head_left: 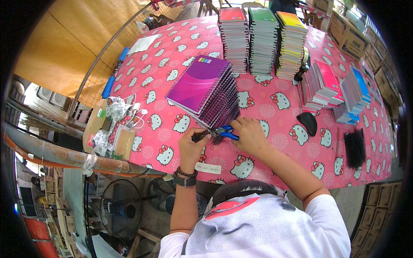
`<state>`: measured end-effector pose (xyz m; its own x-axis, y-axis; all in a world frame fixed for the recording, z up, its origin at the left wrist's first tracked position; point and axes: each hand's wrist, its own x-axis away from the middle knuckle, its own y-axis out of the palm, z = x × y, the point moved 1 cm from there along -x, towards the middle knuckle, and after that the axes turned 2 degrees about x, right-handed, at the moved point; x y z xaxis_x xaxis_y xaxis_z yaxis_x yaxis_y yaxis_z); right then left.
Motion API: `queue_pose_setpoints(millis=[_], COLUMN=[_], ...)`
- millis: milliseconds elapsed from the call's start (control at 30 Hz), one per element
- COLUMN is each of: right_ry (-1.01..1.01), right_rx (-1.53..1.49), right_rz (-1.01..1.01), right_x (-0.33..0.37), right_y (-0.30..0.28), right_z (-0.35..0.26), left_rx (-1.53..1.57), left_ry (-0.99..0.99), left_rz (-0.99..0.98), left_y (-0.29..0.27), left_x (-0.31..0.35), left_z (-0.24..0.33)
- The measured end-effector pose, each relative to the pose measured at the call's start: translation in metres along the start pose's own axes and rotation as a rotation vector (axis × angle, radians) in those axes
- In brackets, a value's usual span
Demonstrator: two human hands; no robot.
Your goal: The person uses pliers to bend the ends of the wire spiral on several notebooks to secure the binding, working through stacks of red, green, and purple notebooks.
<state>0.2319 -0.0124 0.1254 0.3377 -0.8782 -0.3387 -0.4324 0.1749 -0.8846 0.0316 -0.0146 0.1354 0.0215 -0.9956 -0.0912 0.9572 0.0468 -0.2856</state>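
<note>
My right hand [250, 135] is closed round the blue handles of a pair of pliers [228, 136]. The jaws point left, toward my left hand, at the near corner of a tall stack of purple spiral notebooks [200, 84]. My left hand [192, 146] pinches a dark bundle [198, 136] that looks like black coil wire, right by the plier jaws. Whether the jaws grip a wire is too small to tell. The notebooks lean in a fanned pile, their black spiral edges facing right and toward me.
Tall stacks of red [232, 43], green [262, 43] and yellow notebooks [290, 45] stand at the far side. Pink [325, 81] and blue ones [357, 90] lie right, near a black pouch-like object [307, 124] and black coils [354, 148]. Cables [137, 114] lie left. A fan [121, 207] stands below.
</note>
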Motion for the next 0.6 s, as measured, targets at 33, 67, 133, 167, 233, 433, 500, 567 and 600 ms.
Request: queue_pose_setpoints(millis=[33,67,133,167,233,433,500,567,600], right_ry=[0.009,0.062,0.169,0.191,0.235,0.01,0.024,0.055,0.08], right_rx=[-0.019,-0.071,-0.173,-0.186,-0.212,0.086,0.047,-0.016,-0.06], right_rz=[0.0,-0.067,-0.203,-0.202,-0.201,0.026,-0.017,-0.056,-0.074], right_x=[0.001,-0.001,-0.003,-0.002,0.003,0.008,0.008,0.008,0.007], right_y=[0.002,0.0,-0.01,-0.012,-0.014,-0.007,-0.001,0.003,0.004], right_z=[0.002,0.0,-0.005,-0.005,-0.002,0.0,0.0,0.0,-0.001], left_rx=[0.031,0.06,0.143,0.199,0.334,0.344,0.212,0.155,0.126], left_ry=[-0.009,-0.019,-0.089,-0.149,-0.248,-0.286,-0.215,-0.174,-0.155], left_rz=[-0.002,0.006,0.007,0.0,-0.002,-0.055,-0.048,-0.01,0.009], left_y=[0.002,0.0,-0.003,-0.006,-0.008,0.003,0.007,0.009,0.008], left_x=[-0.001,-0.001,-0.003,-0.003,-0.005,-0.002,-0.001,-0.004,-0.004], left_z=[-0.001,-0.003,-0.01,-0.014,-0.019,-0.013,-0.006,-0.015,-0.018])
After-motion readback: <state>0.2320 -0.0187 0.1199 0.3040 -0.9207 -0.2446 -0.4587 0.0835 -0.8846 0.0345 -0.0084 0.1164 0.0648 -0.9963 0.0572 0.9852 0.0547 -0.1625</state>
